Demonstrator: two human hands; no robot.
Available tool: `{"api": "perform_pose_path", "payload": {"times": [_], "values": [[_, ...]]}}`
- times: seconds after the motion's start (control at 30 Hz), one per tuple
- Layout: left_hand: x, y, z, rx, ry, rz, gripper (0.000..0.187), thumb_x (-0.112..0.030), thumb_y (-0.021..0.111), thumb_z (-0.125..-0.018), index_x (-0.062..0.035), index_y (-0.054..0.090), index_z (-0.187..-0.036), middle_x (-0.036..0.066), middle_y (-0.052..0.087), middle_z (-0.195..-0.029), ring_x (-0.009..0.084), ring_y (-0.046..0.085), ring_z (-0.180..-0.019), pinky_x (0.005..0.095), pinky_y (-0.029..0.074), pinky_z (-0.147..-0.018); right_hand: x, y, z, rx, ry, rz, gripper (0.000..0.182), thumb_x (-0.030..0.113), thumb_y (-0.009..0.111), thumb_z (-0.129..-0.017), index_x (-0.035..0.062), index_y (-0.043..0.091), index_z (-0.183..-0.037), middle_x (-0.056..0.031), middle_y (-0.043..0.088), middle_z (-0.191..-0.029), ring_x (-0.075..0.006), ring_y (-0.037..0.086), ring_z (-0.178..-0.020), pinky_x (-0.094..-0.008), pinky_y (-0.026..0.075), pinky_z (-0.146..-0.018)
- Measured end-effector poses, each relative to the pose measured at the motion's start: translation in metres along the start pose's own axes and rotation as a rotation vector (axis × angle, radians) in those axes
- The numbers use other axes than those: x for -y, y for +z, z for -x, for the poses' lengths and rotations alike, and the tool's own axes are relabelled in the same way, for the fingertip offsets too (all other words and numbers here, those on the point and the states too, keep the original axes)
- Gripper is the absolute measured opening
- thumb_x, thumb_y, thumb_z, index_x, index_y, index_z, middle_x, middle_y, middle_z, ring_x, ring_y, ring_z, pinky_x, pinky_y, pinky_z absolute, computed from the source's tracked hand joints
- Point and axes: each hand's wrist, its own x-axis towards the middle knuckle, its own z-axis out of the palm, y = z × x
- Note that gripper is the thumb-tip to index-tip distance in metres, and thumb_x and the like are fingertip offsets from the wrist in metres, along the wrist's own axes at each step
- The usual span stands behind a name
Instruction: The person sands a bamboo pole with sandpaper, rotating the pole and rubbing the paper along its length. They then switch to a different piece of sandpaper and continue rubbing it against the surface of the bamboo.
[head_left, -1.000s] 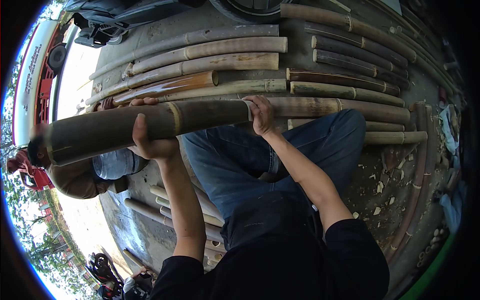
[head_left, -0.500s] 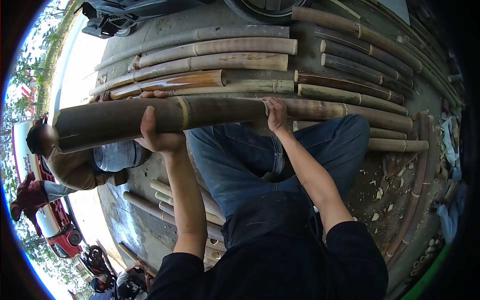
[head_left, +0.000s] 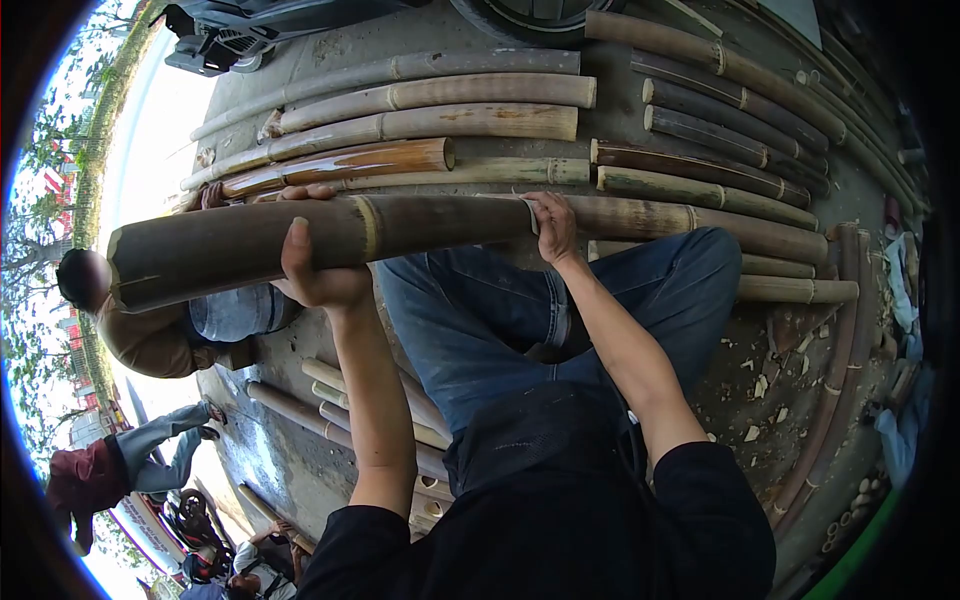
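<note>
A thick brown bamboo pole [head_left: 220,250] is held up across my lap, its wider end towards the left and a pale node ring near its middle. My left hand [head_left: 325,265] wraps round the pole left of that ring, thumb on the near side and fingertips over the far side. At the narrower right part, my right hand [head_left: 552,228] is closed on the pole, fingers over the top. A pale curved edge shows beside those fingers. Another bamboo pole [head_left: 640,217] lies beyond my right hand, running to the right.
Several bamboo lengths [head_left: 480,122] lie in rows ahead, with more poles [head_left: 300,412] at my left. A tyre [head_left: 530,22] stands at the top. Pale chips [head_left: 760,387] litter the floor at right. A seated person [head_left: 145,335] and a walking person [head_left: 95,475] are at left.
The walking person has moved down in the view, and the red truck behind has mostly gone from sight. My hands and the bamboo pole are almost unchanged.
</note>
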Motion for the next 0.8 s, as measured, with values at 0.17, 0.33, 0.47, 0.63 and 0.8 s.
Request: {"api": "perform_pose_path", "payload": {"times": [0.17,0.33,0.47,0.63,0.8], "values": [[0.000,0.006,0.000,-0.020,0.019,0.018,0.054,-0.026,0.061,-0.084,-0.0016,0.050,-0.130,0.016,0.062,-0.113,0.0294,0.065,-0.103,0.0445,0.049,-0.100,0.001,-0.002,-0.002,0.000,-0.009,-0.005,0.048,0.042,0.046,-0.100,0.0026,0.074,-0.100,-0.0175,0.072,-0.097,-0.0389,0.064,-0.092,-0.0443,0.049,-0.086],[0.001,0.006,-0.002,-0.015,0.015,-0.011,0.055,-0.027,0.061,-0.083,0.0020,0.050,-0.129,0.016,0.062,-0.113,0.0294,0.065,-0.104,0.0441,0.049,-0.100,-0.002,-0.002,-0.001,0.016,-0.005,0.005,0.047,0.041,0.045,-0.100,0.0037,0.073,-0.104,-0.0174,0.071,-0.098,-0.0383,0.064,-0.093,-0.0437,0.048,-0.086],[0.001,0.006,-0.002,-0.032,-0.017,0.010,0.055,-0.027,0.062,-0.083,0.0022,0.051,-0.128,0.016,0.062,-0.112,0.0299,0.065,-0.104,0.0440,0.050,-0.099,0.000,0.001,-0.001,-0.014,-0.017,0.008,0.049,0.046,0.046,-0.100,0.0043,0.073,-0.102,-0.0168,0.072,-0.095,-0.0383,0.063,-0.089,-0.0448,0.049,-0.083],[0.001,0.007,-0.003,-0.052,-0.005,0.012,0.056,-0.028,0.062,-0.083,0.0016,0.052,-0.129,0.016,0.063,-0.110,0.0298,0.065,-0.103,0.0432,0.050,-0.098,0.051,0.012,-0.009,-0.025,-0.116,-0.014,0.048,0.048,0.047,-0.099,0.0069,0.072,-0.104,-0.0146,0.071,-0.092,-0.0366,0.064,-0.088,-0.0458,0.049,-0.083],[0.000,-0.005,-0.005,-0.024,-0.095,0.135,0.057,-0.021,0.063,-0.081,-0.0070,0.047,-0.134,0.015,0.061,-0.112,0.0289,0.062,-0.103,0.0465,0.052,-0.098,0.072,0.019,-0.013,-0.083,-0.205,-0.046,0.051,0.052,0.047,-0.099,0.0083,0.073,-0.104,-0.0137,0.071,-0.091,-0.0359,0.065,-0.087,-0.0459,0.050,-0.083]]}}
